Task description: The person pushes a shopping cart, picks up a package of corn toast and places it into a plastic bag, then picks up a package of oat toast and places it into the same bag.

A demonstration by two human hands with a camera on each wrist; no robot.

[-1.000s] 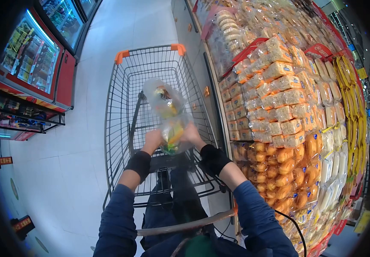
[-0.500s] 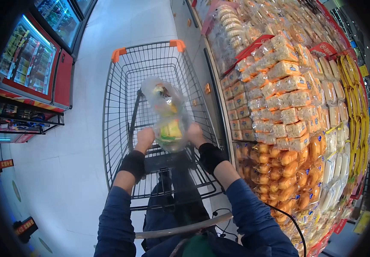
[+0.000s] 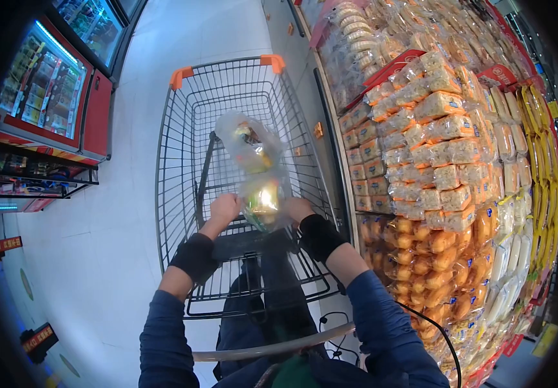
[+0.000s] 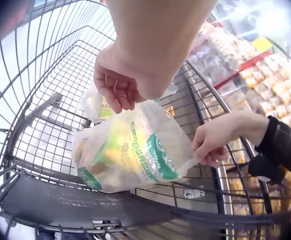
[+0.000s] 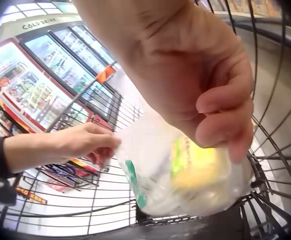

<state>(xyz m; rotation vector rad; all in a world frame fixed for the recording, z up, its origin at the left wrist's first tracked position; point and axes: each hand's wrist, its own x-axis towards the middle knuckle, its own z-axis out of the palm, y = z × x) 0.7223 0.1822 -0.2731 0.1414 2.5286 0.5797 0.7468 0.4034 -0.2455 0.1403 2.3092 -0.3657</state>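
Note:
A translucent plastic bag [image 3: 266, 202] with green print hangs low over the near end of the wire shopping cart [image 3: 182, 139]. Yellow and green packaging shows through its film. My left hand [image 3: 225, 208] pinches the bag's left upper edge, and the right wrist view shows that grip from the side. Opposite it, my right hand [image 3: 299, 210] grips a twisted corner of the film, seen clearly in the left wrist view. Just beyond lies a second filled plastic bag [image 3: 248, 139] on the cart's bottom. In the left wrist view the first bag [image 4: 130, 150] partly covers it.
Stacked packaged bread [image 3: 431, 155] rises close along the cart's right side. Glass-fronted drink coolers [image 3: 46, 87] stand to the left across a strip of pale floor [image 3: 72, 246]. A dark flap [image 3: 246, 244] spans the cart's near end, with the push handle [image 3: 279, 346] nearer my body.
My hands have spread a little farther apart, drawing the bag's edges sideways. The far bag stays put in the cart.

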